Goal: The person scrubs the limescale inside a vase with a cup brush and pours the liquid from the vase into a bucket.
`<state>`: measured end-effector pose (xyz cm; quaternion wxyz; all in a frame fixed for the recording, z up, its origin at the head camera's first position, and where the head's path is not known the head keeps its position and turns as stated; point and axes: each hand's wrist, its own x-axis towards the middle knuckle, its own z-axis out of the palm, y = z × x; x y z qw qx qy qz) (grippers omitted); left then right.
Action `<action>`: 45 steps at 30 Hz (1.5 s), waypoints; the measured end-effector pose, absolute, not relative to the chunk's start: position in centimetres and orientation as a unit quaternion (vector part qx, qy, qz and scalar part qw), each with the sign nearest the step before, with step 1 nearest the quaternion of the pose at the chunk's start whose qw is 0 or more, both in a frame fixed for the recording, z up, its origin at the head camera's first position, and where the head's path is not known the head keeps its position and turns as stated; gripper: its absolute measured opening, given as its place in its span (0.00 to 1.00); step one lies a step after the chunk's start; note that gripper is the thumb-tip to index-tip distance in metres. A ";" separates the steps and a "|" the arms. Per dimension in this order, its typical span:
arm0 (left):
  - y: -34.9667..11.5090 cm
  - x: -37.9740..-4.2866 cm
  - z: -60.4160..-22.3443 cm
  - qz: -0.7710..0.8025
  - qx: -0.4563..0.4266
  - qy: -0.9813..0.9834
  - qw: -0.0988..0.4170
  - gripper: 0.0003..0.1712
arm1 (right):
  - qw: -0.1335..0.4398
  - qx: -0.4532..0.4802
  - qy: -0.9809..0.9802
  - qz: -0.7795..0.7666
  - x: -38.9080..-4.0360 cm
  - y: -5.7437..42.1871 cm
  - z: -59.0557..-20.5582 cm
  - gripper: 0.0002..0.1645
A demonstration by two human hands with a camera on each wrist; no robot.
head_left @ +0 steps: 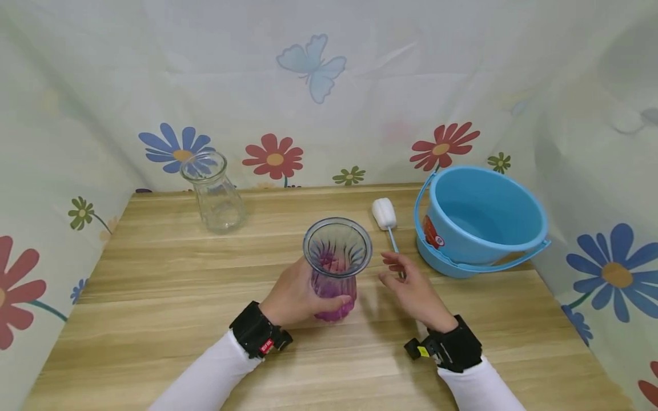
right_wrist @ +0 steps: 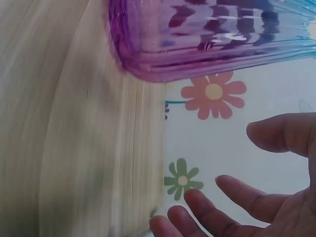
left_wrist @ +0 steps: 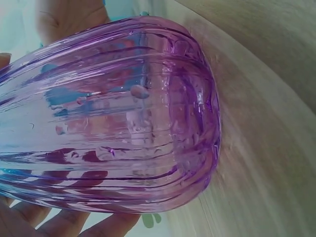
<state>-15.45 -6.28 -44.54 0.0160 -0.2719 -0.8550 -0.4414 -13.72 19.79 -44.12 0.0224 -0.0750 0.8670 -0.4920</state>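
My left hand [head_left: 293, 294] grips a ribbed glass vase [head_left: 334, 285], purple at the bottom and bluish at the rim, with the thumb across its near side. In the left wrist view the fingers [left_wrist: 64, 224] wrap along the purple vase [left_wrist: 133, 118], which looks upright and close to the table. To its right, my right hand [head_left: 415, 291] has thumb and fingers apart; the right wrist view shows nothing between them. Beside those fingers lies a bottle brush [head_left: 384, 214] with a white sponge head; part of its thin blue handle is hidden behind the hand.
A clear glass vase [head_left: 222, 208] stands at the back left of the wooden table [head_left: 154, 308]. At the right is a blue bucket [head_left: 457, 242] with its handle lowered. A flower-printed sheet [head_left: 360, 97] encloses the back and sides.
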 end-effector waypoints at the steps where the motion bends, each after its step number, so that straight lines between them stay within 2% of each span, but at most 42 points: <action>1: -6.3 -15.5 -44.5 -0.440 -0.275 -0.855 0.017 0.49 | 0.011 -0.074 0.873 -0.482 -13.9 19.9 -44.1 0.28; 6: -6.3 -15.7 -44.4 -0.441 -0.279 -0.853 0.021 0.48 | -0.036 -0.071 0.913 -0.401 -14.6 20.6 -44.0 0.30; 10: -6.2 -15.7 -44.6 -0.445 -0.279 -0.851 0.018 0.49 | -0.049 -0.064 0.936 -0.344 -15.2 21.1 -44.2 0.33; 22: -6.3 -15.9 -45.0 -0.446 -0.289 -0.847 0.018 0.47 | -0.052 -0.067 0.961 -0.264 -16.6 21.8 -46.0 0.39; 30: -6.3 -15.6 -44.8 -0.454 -0.278 -0.846 0.007 0.46 | -0.014 -0.059 0.969 -0.239 -17.2 21.7 -46.3 0.42; 38: -6.3 -15.2 -44.9 -0.461 -0.268 -0.846 -0.006 0.44 | -0.024 -0.078 0.974 -0.210 -17.6 21.6 -46.5 0.41; 45: -6.3 -15.5 -44.9 -0.447 -0.283 -0.849 0.005 0.44 | -0.027 -0.090 0.974 -0.205 -17.7 21.4 -46.5 0.38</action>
